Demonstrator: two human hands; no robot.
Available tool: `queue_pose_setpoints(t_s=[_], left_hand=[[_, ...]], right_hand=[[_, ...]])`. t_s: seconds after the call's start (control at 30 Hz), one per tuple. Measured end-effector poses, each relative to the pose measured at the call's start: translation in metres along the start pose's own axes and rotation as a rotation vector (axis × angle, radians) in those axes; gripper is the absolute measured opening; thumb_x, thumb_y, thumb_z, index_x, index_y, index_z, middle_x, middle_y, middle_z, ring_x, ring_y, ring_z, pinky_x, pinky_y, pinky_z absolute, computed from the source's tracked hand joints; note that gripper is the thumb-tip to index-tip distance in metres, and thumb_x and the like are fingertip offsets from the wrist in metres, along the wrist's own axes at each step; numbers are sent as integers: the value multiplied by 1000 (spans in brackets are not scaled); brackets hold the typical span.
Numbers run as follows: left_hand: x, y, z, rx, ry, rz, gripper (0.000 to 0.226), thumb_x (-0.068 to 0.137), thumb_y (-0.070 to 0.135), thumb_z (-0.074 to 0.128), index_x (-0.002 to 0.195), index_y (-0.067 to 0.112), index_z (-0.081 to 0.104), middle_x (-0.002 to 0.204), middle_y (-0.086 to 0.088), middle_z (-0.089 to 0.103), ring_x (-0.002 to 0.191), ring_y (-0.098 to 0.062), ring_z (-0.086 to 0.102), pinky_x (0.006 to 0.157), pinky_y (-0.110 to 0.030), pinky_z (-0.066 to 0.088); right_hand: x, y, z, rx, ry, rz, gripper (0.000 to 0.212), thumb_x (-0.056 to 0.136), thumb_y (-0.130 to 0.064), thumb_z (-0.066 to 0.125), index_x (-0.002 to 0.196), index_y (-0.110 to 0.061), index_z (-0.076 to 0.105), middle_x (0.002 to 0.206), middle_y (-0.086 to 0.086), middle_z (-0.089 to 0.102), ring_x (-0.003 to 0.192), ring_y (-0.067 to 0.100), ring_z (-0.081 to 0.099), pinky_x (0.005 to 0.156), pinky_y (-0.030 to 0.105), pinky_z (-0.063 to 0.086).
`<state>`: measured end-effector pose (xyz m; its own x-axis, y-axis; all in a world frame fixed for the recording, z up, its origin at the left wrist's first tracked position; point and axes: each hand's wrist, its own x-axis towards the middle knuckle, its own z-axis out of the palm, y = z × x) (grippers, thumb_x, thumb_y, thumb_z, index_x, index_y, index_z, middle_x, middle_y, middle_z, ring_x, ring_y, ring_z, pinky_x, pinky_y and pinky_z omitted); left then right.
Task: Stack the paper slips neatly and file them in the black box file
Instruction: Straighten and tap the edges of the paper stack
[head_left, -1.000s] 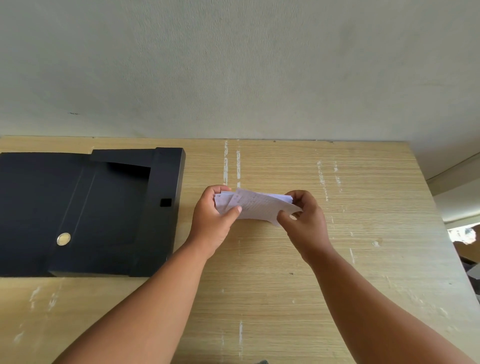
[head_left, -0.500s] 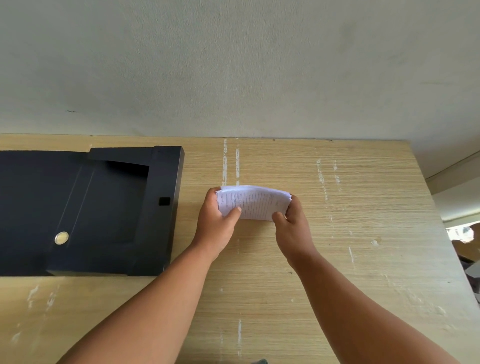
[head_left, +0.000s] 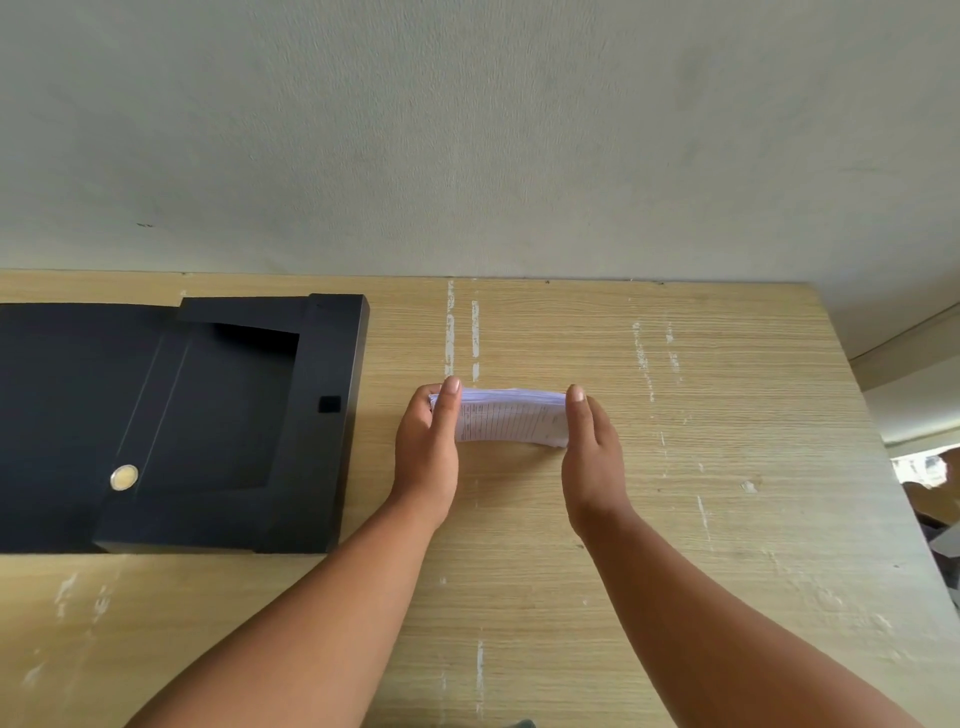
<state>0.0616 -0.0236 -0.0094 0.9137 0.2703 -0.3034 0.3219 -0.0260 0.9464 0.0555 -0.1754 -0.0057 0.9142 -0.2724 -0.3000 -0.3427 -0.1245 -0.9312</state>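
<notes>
Both hands, left hand (head_left: 427, 447) and right hand (head_left: 592, 452), pressed the paper slips (head_left: 511, 418) between flat palms right of the black box file (head_left: 234, 415); you needed to tap the edges level.

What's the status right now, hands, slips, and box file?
Left hand and right hand press paper slips between them on the table. Black box file open, left. Nothing between.

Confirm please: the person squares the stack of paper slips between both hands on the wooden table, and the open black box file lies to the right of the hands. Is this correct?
Not quite. The head view shows the black box file to the left of the hands, not the right. The rest holds: the left hand and right hand press the ends of the paper slips on the wooden table.
</notes>
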Motion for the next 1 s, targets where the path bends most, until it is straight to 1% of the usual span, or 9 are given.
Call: queue_pose_setpoints(t_s=[0.13,0.23,0.37,0.43,0.5,0.63,0.7,0.83,1.0], left_hand=[[3,3,6,24,99,-13,35,103,45,53,76,22,53,76,7,50,73,-11,48,66,-26,36],[2,4,7,23,109,-3,40,104,41,53,69,24,46,70,9,44,68,-10,43,64,-27,33],[-1,0,0,-37,-53,-17,37,92,59,48,91,23,57,87,7,61,81,-4,58,75,-22,41],[1,-8,-7,-88,-177,4,52,83,60,53,114,19,58,106,4,65,94,3,61,83,-16,44],[5,-15,-13,-82,-235,10,63,75,53,59,124,14,55,116,-1,66,105,-2,62,88,-16,47],[9,-23,-16,90,-194,-35,34,87,26,63,120,20,59,118,-5,70,113,-21,65,93,-33,51],[10,-23,-16,198,-127,-18,17,100,23,59,116,19,62,113,-1,72,108,-18,67,85,-27,51],[12,-19,-17,256,-48,38,11,104,20,57,110,20,65,105,7,73,99,-5,67,78,-21,48],[13,-24,-18,317,-83,65,15,102,16,59,115,21,63,111,6,73,105,-8,67,83,-16,47]], right_hand=[[6,-4,5,32,69,56,51,108,-41,42,98,5,61,82,1,55,76,14,49,71,32,41],[7,-4,3,28,54,53,47,108,-38,42,99,3,63,83,0,57,78,14,51,72,31,42],[4,0,-3,42,-15,23,41,108,-44,43,108,-10,64,97,-3,66,88,6,59,77,25,44],[1,5,-7,21,-90,-24,35,103,-43,46,115,-15,62,104,-5,67,91,-3,60,81,23,44],[1,12,-9,-49,-123,-48,34,94,-34,49,121,-18,59,108,-5,69,95,0,62,85,27,49],[7,17,-10,-254,-85,-72,31,96,-6,45,124,-14,56,94,-3,66,84,15,61,72,33,48],[10,20,-12,-333,-54,-102,25,102,-7,41,119,-10,59,91,-2,66,83,19,61,67,32,44],[11,22,-15,-382,-16,-146,22,107,-13,42,117,-14,62,86,-12,64,77,0,59,61,8,41],[8,25,-15,-386,5,-139,21,107,-14,44,115,-16,63,83,-13,64,72,-1,58,59,11,41]])
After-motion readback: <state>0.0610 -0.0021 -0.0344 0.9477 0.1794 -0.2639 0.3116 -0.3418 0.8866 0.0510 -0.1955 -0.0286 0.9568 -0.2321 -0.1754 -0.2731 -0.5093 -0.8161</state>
